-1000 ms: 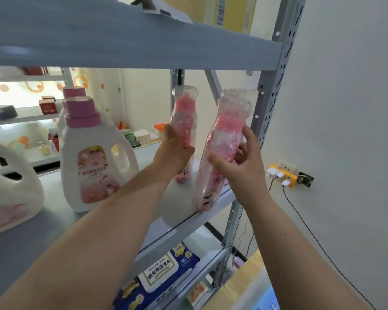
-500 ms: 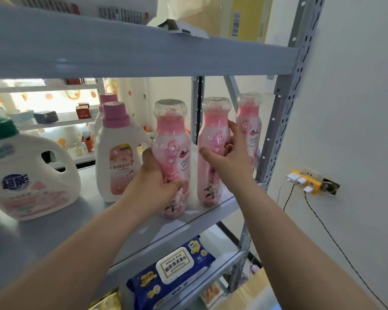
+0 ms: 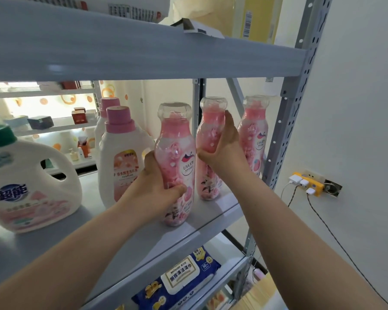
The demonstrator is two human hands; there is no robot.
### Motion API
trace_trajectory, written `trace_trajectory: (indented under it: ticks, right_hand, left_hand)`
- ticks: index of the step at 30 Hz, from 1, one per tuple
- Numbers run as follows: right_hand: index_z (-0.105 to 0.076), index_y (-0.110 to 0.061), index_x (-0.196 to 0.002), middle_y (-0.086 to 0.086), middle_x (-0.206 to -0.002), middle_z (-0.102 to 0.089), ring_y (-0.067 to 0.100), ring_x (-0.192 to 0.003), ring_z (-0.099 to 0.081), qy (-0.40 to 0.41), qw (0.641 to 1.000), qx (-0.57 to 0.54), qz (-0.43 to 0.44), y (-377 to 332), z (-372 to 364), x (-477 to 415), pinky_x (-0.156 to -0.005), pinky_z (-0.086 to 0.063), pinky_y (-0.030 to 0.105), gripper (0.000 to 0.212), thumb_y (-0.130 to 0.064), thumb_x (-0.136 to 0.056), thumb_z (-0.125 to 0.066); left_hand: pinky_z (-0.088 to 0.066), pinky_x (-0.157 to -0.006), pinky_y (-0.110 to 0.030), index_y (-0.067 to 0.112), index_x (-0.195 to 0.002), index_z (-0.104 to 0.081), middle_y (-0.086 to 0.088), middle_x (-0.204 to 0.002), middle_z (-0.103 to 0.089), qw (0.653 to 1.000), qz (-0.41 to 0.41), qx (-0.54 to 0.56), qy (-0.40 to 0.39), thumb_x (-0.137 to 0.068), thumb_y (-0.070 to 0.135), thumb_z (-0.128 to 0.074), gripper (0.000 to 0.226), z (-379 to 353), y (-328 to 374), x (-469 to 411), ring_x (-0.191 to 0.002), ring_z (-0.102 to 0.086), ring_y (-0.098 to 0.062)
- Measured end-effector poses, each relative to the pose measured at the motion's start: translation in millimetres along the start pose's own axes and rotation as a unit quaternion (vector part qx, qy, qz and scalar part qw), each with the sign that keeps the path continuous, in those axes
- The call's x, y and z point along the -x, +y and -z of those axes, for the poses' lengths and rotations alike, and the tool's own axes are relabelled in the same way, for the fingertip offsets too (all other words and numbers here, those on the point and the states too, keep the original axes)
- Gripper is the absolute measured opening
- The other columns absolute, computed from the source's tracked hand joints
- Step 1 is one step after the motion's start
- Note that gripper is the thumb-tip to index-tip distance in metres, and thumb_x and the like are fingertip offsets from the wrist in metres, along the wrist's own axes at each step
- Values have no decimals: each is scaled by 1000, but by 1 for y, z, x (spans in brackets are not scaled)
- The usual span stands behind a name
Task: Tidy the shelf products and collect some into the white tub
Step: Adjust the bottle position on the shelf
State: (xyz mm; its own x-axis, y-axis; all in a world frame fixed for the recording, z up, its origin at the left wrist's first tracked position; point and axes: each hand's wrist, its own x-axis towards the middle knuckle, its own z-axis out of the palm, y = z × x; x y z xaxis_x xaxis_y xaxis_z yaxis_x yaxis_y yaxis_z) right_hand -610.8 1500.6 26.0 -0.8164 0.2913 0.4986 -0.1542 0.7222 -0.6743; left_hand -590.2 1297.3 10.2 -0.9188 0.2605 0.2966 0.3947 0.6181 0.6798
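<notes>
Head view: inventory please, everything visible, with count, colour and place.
shelf: 1, grey, ahead.
near pink bottle: 1, pink, shelf front.
middle pink bottle: 1, pink, right of it.
far pink bottle: 1, pink, beside the post.
pink-capped jugs: 2, white, left of bottles.
green-capped jug: 1, white, far left.
wipes pack: 1, blue, lower shelf.
box: 1, yellow, top shelf.
socket adapter: 1, yellow, right wall.
left hand: grips near pink bottle.
right hand: grips middle pink bottle.
</notes>
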Motion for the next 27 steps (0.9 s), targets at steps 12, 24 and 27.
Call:
trace_trajectory:
  ticks: [12, 24, 27]
  right_hand:
    - [-26, -31, -155, 21, -129, -40, 37, -115, -47, -26, 899, 428, 89, -27, 9, 1, -90, -47, 41, 94, -37, -79, -82]
    - [-23, -26, -151, 35, -150, -13, 48, -133, -40, -66, 934, 351, -5, -7, -24, -62, -91, -52, 47, 87, 0, -84, -70]
    - [-22, -22, -151, 44, -153, -4, 58, -140, -32, -42, 934, 354, -23, 1, -36, -78, -97, -50, 51, 75, 5, -89, -56]
  left_hand:
    - [-50, -100, -43, 23, -143, -17, 0, -130, -54, 1000, -6, 9, -18, -81, 40, -79, 88, 3, -4, 1, -120, -58, -26]
    - [-43, -90, -29, 17, -138, -21, 7, -117, -48, 999, -38, 26, -23, -84, 35, -78, 81, 5, -8, -1, -105, -51, -12]
    - [-45, -91, -31, 19, -138, -21, 7, -118, -48, 998, -43, 37, -23, -83, 35, -79, 81, 5, -10, -2, -105, -50, -11]
